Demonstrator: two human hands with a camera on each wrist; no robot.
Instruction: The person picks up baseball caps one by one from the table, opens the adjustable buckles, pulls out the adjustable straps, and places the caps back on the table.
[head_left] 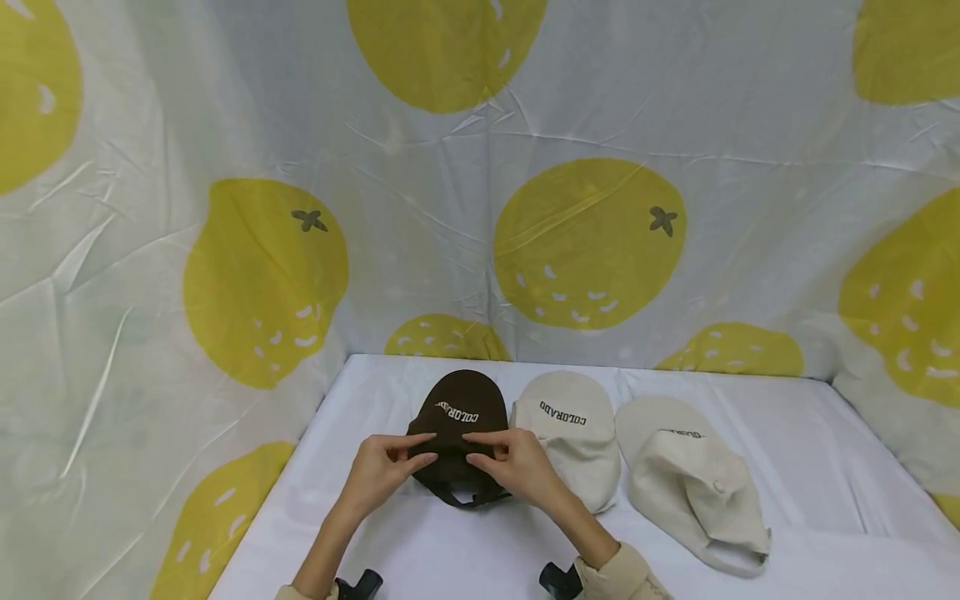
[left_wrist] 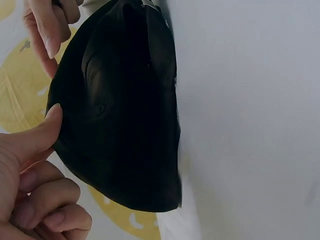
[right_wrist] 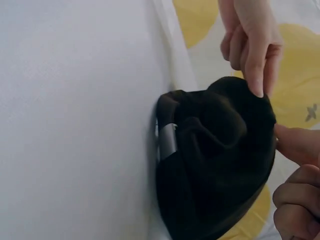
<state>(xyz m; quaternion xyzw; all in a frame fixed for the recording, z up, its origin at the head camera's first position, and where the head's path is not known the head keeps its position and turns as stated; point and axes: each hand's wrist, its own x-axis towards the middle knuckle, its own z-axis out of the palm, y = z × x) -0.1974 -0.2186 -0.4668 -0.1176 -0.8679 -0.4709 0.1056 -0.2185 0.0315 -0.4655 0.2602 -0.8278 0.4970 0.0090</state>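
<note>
On the white-draped counter (head_left: 817,475), the dark-brown COLORADO baseball cap (head_left: 453,446) extends lengthwise away from the fingers (head_left: 411,441) of the equally near left hand (head_left: 378,475) and right hand (head_left: 525,468), apparently pinching its upper fabric.

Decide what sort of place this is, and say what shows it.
Probably an improvised indoor work or filming corner: fruit-print cloth hangs around a white table, on which a dark cap and two pale caps sit side by side.

Ltrs (head_left: 457,413) on brown cap (head_left: 454,433) & R-most beige cap (head_left: 693,483) part-hidden; sleeves (head_left: 626,577) cut off, head-cam btm.
</note>
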